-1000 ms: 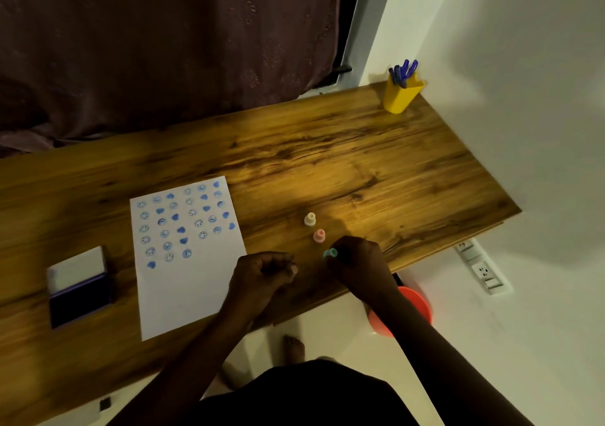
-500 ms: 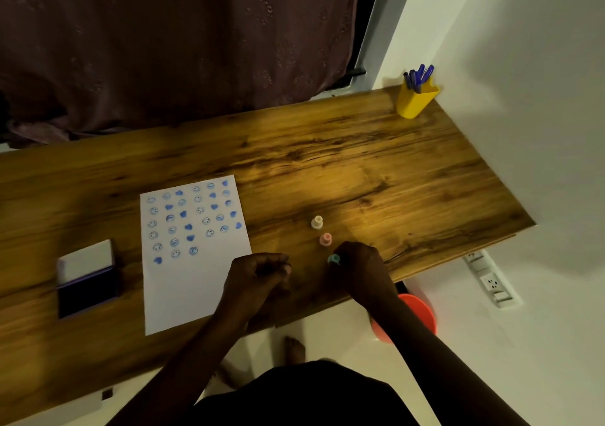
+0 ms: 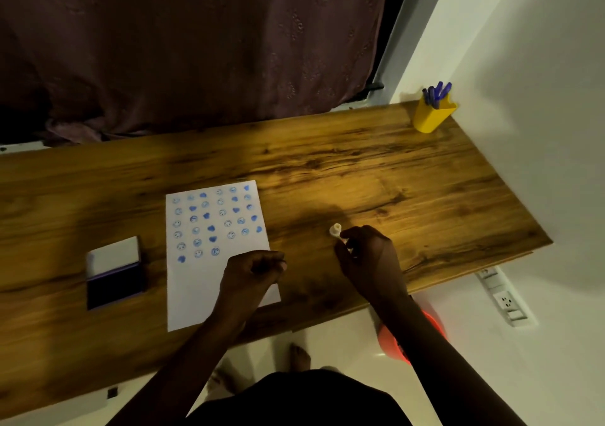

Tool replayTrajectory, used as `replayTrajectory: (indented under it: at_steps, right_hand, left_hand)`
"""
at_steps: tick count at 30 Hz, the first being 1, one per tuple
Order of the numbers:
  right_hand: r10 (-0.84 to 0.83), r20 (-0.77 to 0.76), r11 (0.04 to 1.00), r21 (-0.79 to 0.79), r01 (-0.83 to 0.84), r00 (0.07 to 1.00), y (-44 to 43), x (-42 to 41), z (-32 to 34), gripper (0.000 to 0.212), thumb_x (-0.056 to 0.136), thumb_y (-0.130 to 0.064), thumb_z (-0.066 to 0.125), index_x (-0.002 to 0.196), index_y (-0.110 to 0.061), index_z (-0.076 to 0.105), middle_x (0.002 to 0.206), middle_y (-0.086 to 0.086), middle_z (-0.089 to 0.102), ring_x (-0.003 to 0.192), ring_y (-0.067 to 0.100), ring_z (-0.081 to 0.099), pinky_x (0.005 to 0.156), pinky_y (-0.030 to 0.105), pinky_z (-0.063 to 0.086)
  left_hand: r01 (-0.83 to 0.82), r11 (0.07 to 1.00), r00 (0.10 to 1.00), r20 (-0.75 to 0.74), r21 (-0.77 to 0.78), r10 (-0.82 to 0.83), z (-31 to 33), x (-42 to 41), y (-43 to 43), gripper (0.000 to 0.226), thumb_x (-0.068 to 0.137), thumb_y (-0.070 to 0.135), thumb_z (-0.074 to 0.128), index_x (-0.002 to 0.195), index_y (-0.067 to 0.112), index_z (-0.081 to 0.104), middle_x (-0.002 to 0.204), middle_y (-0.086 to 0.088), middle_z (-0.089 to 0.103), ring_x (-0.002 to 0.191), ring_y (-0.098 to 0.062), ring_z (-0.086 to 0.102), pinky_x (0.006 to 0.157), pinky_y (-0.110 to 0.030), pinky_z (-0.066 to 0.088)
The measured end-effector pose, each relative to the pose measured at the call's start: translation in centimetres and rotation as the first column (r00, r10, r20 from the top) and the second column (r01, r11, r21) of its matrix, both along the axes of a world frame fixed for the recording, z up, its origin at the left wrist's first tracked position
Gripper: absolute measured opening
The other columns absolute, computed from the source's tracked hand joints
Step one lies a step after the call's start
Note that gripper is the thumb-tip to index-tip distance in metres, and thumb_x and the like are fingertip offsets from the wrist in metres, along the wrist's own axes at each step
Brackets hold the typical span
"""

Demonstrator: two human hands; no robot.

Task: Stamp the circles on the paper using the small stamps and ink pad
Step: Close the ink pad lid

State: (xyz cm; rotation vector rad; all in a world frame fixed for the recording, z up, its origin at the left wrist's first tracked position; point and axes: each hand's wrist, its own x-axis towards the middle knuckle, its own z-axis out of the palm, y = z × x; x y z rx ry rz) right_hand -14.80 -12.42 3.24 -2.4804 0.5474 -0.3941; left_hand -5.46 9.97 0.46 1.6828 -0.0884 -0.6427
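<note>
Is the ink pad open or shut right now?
Open. The ink pad lies left of the paper with its pale lid folded back, away from the person, and the dark ink face exposed nearest them.

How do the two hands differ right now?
The left hand is a loose fist resting over the paper's lower right part; the right hand lies on the bare table right of the paper. The left hand has no stamp beside it; the right hand's fingertips touch a cream stamp. Both lie knuckles up.
</note>
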Motion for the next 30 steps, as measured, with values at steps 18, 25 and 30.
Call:
replayTrajectory:
  at_steps: [18, 25, 30]
  right_hand:
    - [0.3, -0.053, 0.923, 0.268, -0.276, 0.953, 16.0, 13.4, 0.7, 0.017, 0.094, -0.026, 0.071, 0.104, -0.017, 0.08, 0.109, -0.003, 0.08, 0.097, 0.008, 0.073, 0.084, 0.018, 0.056]
    - [0.415, -0.191, 0.88, 0.333, -0.339, 0.89, 21.9, 18.0, -1.3, 0.018, 0.095, -0.026, 0.069, 0.1, -0.015, 0.082, 0.1, 0.001, 0.081, 0.094, 0.012, 0.073, 0.09, 0.024, 0.054]
    - [0.414, -0.272, 0.892, 0.313, -0.327, 0.868, 25.4, 20.7, -2.7, 0.02, 0.091, -0.029, 0.072, 0.098, -0.012, 0.082, 0.096, 0.004, 0.08, 0.09, 0.017, 0.073, 0.08, 0.026, 0.055]
  left_hand:
    - [-0.415, 0.91, 0.903, 0.127, 0.002, 0.411, 1.2, 4.8, 15.1, 0.025, 0.088, 0.003, 0.078, 0.09, 0.028, 0.077, 0.096, -0.005, 0.08, 0.092, -0.028, 0.076, 0.084, -0.045, 0.063]
    - [-0.478, 0.86, 0.866, 0.258, 0.176, 0.429, -0.9, 7.3, 22.7, 0.017, 0.093, 0.006, 0.073, 0.109, 0.008, 0.076, 0.102, -0.014, 0.078, 0.087, -0.023, 0.077, 0.079, -0.034, 0.063]
    - [-0.482, 0.807, 0.859, 0.364, 0.34, 0.36, -2.3, 9.9, 26.5, 0.016, 0.09, 0.005, 0.074, 0.104, 0.007, 0.08, 0.089, -0.012, 0.079, 0.07, -0.013, 0.073, 0.055, -0.022, 0.056]
